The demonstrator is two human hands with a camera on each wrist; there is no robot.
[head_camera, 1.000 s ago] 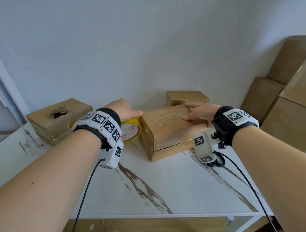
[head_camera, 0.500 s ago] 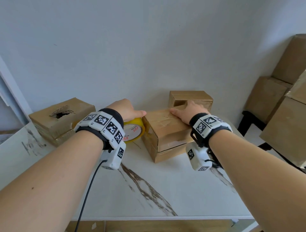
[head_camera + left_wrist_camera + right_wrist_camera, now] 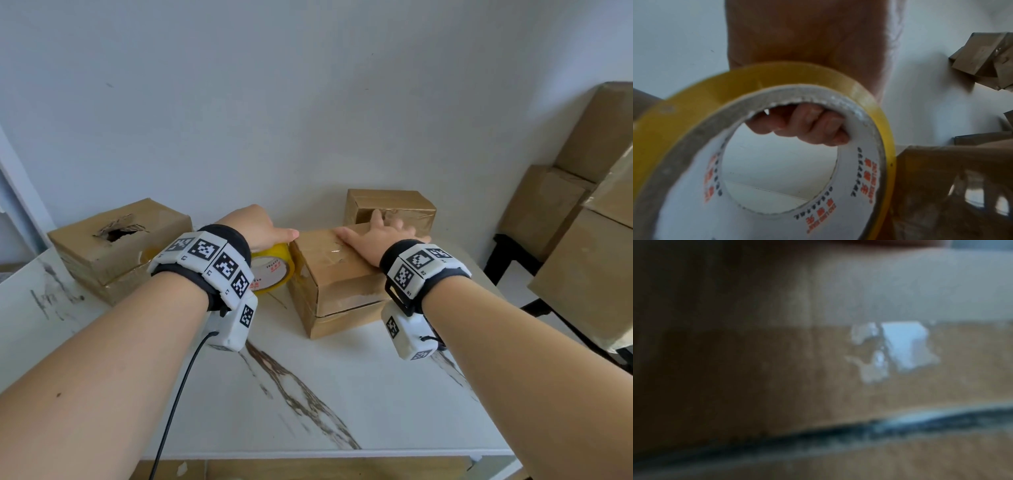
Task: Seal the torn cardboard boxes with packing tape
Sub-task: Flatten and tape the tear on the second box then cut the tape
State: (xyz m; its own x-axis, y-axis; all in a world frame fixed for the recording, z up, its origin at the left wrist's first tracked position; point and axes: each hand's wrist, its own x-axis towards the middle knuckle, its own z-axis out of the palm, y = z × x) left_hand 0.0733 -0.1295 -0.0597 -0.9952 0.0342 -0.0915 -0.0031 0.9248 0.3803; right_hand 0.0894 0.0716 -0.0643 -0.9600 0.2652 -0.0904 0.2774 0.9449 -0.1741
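now the left hand (image 3: 260,229) grips the tape roll (image 3: 272,270) beside the box (image 3: 329,274); the right hand (image 3: 376,236) lies flat, fingers spread, on it.

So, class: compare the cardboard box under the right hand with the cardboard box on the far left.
The middle box has a glossy taped top; the left box has a ragged open hole. The right hand lies flat on the middle box; no hand touches the left box. Both are brown cardboard on the marble table.

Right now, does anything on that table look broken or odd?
Yes. The cardboard box at the far left has a ragged hole torn in its top, edges curling up. The box under the right hand looks taped over already.
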